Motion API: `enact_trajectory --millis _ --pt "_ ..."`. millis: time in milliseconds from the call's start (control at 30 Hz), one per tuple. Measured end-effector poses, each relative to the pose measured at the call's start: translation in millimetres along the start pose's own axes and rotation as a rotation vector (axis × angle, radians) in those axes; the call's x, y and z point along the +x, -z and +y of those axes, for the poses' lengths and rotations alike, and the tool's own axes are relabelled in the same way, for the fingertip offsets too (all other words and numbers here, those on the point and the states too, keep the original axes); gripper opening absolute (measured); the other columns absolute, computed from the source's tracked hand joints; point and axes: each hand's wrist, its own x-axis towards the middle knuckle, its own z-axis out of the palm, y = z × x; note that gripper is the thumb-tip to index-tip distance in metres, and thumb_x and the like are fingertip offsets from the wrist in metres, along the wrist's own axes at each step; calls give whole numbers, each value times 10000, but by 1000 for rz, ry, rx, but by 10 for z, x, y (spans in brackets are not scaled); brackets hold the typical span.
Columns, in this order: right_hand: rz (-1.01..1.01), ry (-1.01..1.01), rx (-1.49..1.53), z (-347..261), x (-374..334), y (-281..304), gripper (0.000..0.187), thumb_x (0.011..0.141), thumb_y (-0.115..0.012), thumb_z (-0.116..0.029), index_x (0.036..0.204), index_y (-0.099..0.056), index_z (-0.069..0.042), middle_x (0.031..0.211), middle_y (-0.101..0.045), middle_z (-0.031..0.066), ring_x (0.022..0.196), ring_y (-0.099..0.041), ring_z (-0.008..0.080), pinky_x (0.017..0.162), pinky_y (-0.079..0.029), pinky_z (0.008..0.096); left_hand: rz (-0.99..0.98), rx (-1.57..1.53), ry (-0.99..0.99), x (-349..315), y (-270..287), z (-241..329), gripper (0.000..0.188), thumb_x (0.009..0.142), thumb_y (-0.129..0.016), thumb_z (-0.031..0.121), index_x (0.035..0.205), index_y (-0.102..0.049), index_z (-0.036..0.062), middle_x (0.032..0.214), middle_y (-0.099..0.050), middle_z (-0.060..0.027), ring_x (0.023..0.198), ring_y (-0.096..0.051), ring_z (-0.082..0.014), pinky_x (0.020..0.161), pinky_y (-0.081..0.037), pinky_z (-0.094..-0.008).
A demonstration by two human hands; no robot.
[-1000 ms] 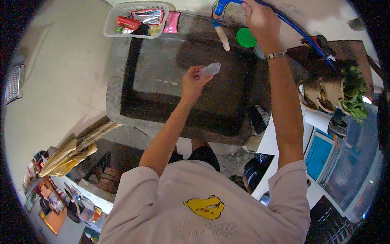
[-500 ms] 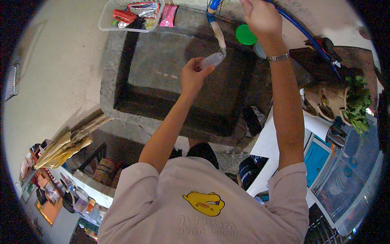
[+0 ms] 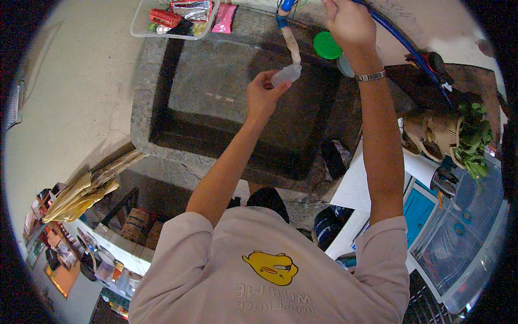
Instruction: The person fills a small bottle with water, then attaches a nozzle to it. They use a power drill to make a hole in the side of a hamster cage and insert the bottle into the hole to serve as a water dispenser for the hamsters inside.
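My left hand (image 3: pixel 265 93) is closed around a small translucent plastic bottle (image 3: pixel 286 75), held tilted over the grey stone sink (image 3: pixel 141 110). The bottle's upper end meets the lower end of a pale hose (image 3: pixel 291 43), which hangs from a blue pipe fitting (image 3: pixel 287 5) at the top edge. My right hand (image 3: pixel 353 27), with a metal-band watch on the wrist, is raised at the top edge beside the fitting. Its fingers are curled, and what they hold, if anything, cannot be made out. A green round lid (image 3: pixel 327 45) lies on the sink's back ledge below that hand.
A clear plastic tub (image 3: pixel 141 27) with a red brush and packets stands at the back left, beside a pink packet (image 3: pixel 224 18). A blue hose (image 3: pixel 402 40) runs down the right side. Leafy greens (image 3: pixel 476 135) sit at the far right. Yellow cloth (image 3: pixel 81 202) hangs at left.
My left hand and the bottle have shifted slightly up and to the right, closer under the hose end. The right hand has stayed nearly in place.
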Motion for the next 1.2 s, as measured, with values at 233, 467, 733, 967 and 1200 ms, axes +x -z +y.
enact_trajectory --millis 233,467,733,967,1200 --pt "-9 -6 2 -22 16 8 248 990 -566 -210 1101 -728 -58 988 -724 215 863 -683 429 774 -554 516 10 -47 13 -13 27 -9 499 808 -882 213 1191 -679 -34 1022 -750 -118 868 -692 -158 769 -554 -300" --pt "-18 -28 17 -23 22 8 251 993 -564 -220 1098 -730 -65 982 -724 209 851 -687 428 762 -561 505 16 9 19 -3 51 -32 534 806 -892 232 1220 -673 -24 1024 -748 -121 870 -686 -157 763 -551 -291" --pt "-17 -15 -36 -20 10 10 250 988 -564 -221 1093 -731 -68 946 -722 208 821 -683 428 742 -558 509 25 -23 39 -34 50 10 554 794 -902 249 1218 -673 -25 1028 -750 -129 880 -693 -165 783 -553 -299" --pt "-53 -53 -19 -95 20 79 246 978 -589 -214 1112 -722 -58 942 -721 227 847 -681 435 760 -555 511 21 -49 30 -36 43 -1 544 793 -896 242 1212 -676 -27 1032 -754 -136 893 -700 -179 810 -554 -313" --pt "62 -37 93 28 -107 65 280 962 -637 -194 1149 -694 6 969 -722 253 907 -696 432 792 -558 482 34 0 22 -10 2 -99 562 774 -897 270 1204 -685 -23 1034 -757 -133 894 -704 -193 816 -548 -323"
